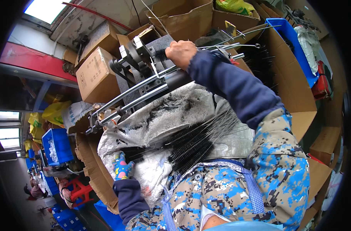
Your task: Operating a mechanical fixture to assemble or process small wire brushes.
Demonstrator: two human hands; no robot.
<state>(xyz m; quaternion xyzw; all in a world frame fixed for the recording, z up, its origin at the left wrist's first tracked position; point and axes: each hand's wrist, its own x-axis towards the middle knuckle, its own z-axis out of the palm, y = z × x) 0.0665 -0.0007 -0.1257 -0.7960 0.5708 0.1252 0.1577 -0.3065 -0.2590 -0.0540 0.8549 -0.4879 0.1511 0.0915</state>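
Gloved in a bright patterned glove, my left hand (121, 166) rests at the near left on the white woven sack (164, 115) spread over my lap; whether its fingers are clenched or slack I cannot tell. One bundle of black bottle brushes (191, 144) lies just right of it across the sack, too many to count, each a bristly black cylinder on a thin twisted-wire stem, the stems fanning toward the far right. Farther off, two bright steel rails (133, 95) run across the grey machine (144, 57). My right hand (180, 53), bare, is clenched over the machine's far end, beside loose wire stems (237, 36). One blue bin (295, 46) sits far right, one blue crate (57, 146) at the left.
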